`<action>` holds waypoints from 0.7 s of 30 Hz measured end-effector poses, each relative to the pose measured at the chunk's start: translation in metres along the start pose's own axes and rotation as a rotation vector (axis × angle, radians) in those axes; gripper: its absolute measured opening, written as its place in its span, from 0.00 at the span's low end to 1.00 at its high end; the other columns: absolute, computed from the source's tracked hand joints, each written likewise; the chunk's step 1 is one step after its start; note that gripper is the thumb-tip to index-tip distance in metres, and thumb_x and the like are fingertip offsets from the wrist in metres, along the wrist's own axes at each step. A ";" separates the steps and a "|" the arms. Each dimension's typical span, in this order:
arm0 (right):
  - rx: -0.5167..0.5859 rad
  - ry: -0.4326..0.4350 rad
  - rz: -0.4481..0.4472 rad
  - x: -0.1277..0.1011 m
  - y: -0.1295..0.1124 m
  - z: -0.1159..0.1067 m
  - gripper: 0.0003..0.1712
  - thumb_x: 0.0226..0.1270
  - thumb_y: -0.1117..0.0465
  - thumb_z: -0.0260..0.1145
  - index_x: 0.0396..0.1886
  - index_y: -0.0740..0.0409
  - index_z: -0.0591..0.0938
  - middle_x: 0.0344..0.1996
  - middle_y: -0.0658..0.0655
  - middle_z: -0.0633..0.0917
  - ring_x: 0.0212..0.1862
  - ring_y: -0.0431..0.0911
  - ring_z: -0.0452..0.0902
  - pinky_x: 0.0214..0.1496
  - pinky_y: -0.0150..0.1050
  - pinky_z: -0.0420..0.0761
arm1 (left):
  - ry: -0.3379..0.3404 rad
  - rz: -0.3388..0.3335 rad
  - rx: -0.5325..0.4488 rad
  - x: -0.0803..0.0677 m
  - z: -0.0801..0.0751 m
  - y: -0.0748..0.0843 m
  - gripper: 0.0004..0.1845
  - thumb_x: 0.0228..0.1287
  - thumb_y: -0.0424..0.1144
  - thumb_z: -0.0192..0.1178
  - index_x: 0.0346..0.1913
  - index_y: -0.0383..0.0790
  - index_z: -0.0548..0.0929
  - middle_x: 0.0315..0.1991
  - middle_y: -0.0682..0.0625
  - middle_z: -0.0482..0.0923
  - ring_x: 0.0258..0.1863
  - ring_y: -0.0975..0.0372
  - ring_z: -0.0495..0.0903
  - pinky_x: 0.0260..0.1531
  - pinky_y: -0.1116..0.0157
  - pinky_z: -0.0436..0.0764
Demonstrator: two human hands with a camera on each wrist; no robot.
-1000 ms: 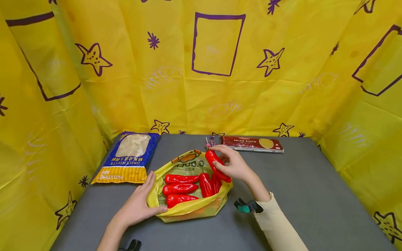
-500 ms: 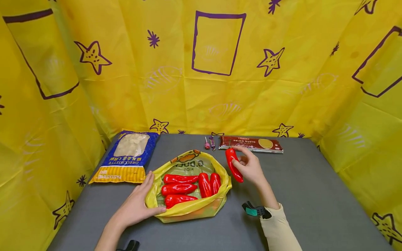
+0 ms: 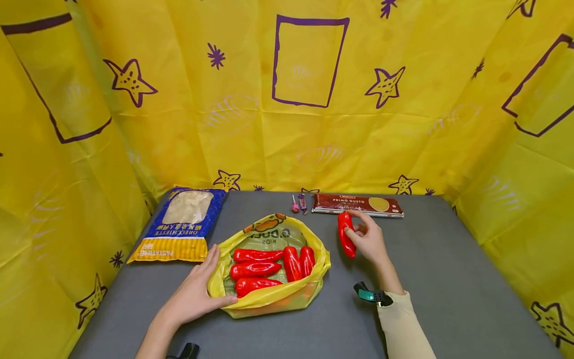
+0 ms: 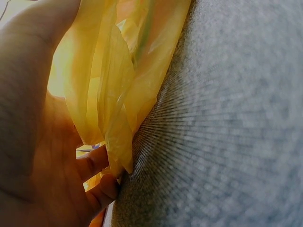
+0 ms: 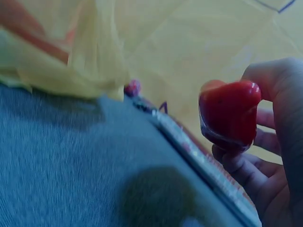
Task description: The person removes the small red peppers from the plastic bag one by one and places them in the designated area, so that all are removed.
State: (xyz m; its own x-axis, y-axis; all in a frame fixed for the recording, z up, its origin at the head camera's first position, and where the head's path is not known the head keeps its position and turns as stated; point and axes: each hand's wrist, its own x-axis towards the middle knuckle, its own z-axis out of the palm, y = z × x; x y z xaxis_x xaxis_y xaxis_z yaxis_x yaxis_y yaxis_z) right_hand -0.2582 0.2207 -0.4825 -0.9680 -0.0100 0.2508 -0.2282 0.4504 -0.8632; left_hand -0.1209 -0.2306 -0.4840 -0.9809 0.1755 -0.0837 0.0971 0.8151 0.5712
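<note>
Head view: left hand (image 3: pixel 194 295) lies flat, fingers straight, pressing the yellow bag (image 3: pixel 269 264) rim — five red peppers (image 3: pixel 269 269) inside. Right hand (image 3: pixel 369 239), fingers curled round one pepper (image 3: pixel 346 234), holds it just right of the bag, above the grey table (image 3: pixel 448 279). Likely unloading step — next, lower it and let go.

Glossy red pepper (image 3: pixel 346 234) showing at centre right of the head view, and red again (image 5: pixel 229 113) in the right wrist view. Five more red peppers (image 3: pixel 255 269) sitting in a yellow bag (image 3: pixel 269 299) with dark lettering. Surface (image 3: pixel 448 279) showing plain grey. Blue and yellow striped pasta pack (image 3: pixel 179 227) at left. Dark red box (image 3: pixel 358 205) at top centre. Yellow backdrop (image 3: pixel 179 75) carrying purple stars and rectangles. Cream sleeve (image 3: pixel 403 324) at lower right.
</note>
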 end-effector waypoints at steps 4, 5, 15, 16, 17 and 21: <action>-0.040 0.010 0.020 0.001 0.011 0.001 0.28 0.67 0.66 0.72 0.67 0.59 0.82 0.56 0.66 0.83 0.40 0.48 0.80 0.38 0.25 0.80 | 0.003 0.002 -0.002 0.001 0.000 0.000 0.72 0.52 0.76 0.71 0.88 0.44 0.44 0.88 0.41 0.41 0.77 0.29 0.59 0.67 0.27 0.67; -0.046 0.012 0.018 0.001 0.013 0.001 0.28 0.67 0.66 0.72 0.67 0.59 0.82 0.57 0.65 0.83 0.41 0.49 0.80 0.39 0.24 0.80 | 0.002 -0.001 -0.004 0.001 0.000 0.000 0.72 0.52 0.76 0.71 0.88 0.44 0.43 0.88 0.42 0.41 0.77 0.29 0.59 0.67 0.27 0.67; -0.174 0.003 -0.139 0.001 0.033 0.010 0.27 0.60 0.66 0.75 0.62 0.61 0.85 0.51 0.63 0.86 0.38 0.52 0.82 0.39 0.34 0.83 | -0.015 -0.004 0.007 0.001 -0.002 0.003 0.71 0.53 0.75 0.72 0.88 0.44 0.43 0.88 0.41 0.40 0.77 0.27 0.58 0.66 0.27 0.67; -0.184 0.003 -0.148 0.000 0.034 0.010 0.27 0.60 0.66 0.75 0.62 0.61 0.85 0.51 0.63 0.86 0.37 0.52 0.82 0.39 0.36 0.82 | -0.017 -0.009 0.006 0.001 -0.001 0.003 0.71 0.53 0.75 0.71 0.88 0.44 0.43 0.88 0.42 0.40 0.77 0.28 0.57 0.67 0.27 0.67; -0.189 0.007 -0.154 0.000 0.034 0.010 0.27 0.60 0.66 0.75 0.61 0.61 0.85 0.52 0.63 0.86 0.37 0.52 0.81 0.39 0.38 0.82 | -0.018 -0.010 0.006 0.001 -0.001 0.002 0.71 0.53 0.75 0.71 0.88 0.44 0.43 0.88 0.42 0.40 0.77 0.27 0.57 0.67 0.27 0.67; -0.210 0.025 -0.158 0.001 0.035 0.010 0.26 0.60 0.65 0.75 0.60 0.61 0.86 0.48 0.63 0.86 0.34 0.49 0.77 0.37 0.38 0.75 | -0.018 -0.010 0.008 0.002 -0.001 0.001 0.71 0.53 0.76 0.71 0.88 0.44 0.43 0.88 0.42 0.39 0.77 0.27 0.56 0.67 0.26 0.66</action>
State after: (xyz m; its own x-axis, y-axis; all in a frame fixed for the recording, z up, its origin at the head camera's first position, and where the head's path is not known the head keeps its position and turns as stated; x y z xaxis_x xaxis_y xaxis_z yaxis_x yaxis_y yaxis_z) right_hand -0.2679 0.2277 -0.5163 -0.9186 -0.0735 0.3882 -0.3468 0.6209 -0.7030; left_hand -0.1224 -0.2295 -0.4829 -0.9786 0.1772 -0.1043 0.0887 0.8212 0.5637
